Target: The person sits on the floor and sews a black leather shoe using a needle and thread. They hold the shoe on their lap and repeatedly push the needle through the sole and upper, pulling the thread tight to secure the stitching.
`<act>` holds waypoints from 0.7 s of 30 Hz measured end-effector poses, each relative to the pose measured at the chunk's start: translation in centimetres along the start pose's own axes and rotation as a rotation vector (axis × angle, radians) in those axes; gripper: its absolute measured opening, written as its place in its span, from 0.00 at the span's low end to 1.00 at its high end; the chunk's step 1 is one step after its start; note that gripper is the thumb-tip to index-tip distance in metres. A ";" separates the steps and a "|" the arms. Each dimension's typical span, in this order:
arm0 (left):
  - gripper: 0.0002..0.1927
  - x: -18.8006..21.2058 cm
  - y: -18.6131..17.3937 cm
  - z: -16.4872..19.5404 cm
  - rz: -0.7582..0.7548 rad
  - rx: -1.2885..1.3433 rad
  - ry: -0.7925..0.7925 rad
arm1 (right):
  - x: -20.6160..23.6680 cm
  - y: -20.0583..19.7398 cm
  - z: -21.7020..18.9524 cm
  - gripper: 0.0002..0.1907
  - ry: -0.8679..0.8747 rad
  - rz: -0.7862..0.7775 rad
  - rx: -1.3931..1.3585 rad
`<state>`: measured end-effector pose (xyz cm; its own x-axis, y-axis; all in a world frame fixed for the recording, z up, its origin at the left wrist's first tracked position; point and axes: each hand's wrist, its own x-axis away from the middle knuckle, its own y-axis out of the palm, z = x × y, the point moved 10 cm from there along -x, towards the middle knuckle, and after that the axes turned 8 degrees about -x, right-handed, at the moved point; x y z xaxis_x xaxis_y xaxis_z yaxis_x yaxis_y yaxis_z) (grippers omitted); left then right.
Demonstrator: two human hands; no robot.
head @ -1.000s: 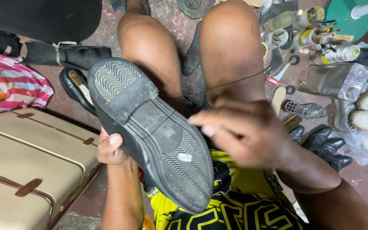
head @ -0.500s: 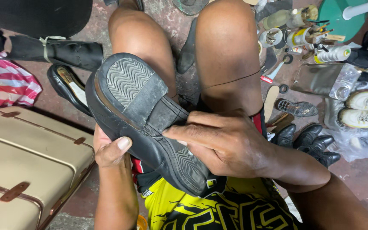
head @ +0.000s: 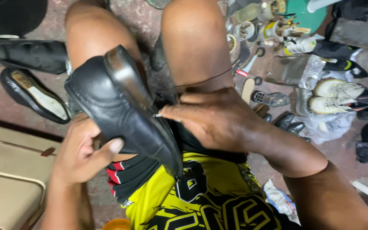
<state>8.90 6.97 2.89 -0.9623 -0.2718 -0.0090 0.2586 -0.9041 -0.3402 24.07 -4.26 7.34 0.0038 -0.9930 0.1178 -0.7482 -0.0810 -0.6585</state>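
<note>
A black leather shoe (head: 107, 106) lies on its side over my lap, its sole edge turned up and to the right. My left hand (head: 81, 153) grips the shoe's upper from below, thumb pressed on the leather. My right hand (head: 216, 119) pinches a small needle-like metal tool (head: 157, 115) against the seam between sole and upper. A dark thread (head: 205, 80) runs from under that hand across my right knee.
A beige suitcase (head: 9, 179) sits at the lower left, another black shoe (head: 33, 93) on the floor beyond it. Glue tins, bottles and tools (head: 269, 32) crowd the upper right, with pale sneakers (head: 341, 96) and several dark shoes (head: 290, 123) nearby.
The shoe has been rolled from sole-up onto its side. My right hand moved from the sole's middle to the seam with the needle. The view has shifted closer.
</note>
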 end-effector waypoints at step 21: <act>0.20 -5.5 1.3 -2.6 -0.259 -0.412 -0.331 | -2.0 -1.0 0.9 0.17 -0.183 -0.043 0.045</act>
<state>14.29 8.12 -0.01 -0.8951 -0.2072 0.3948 -0.0995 -0.7702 -0.6300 25.43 -2.32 7.05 0.1586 -0.9873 0.0118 -0.7140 -0.1229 -0.6892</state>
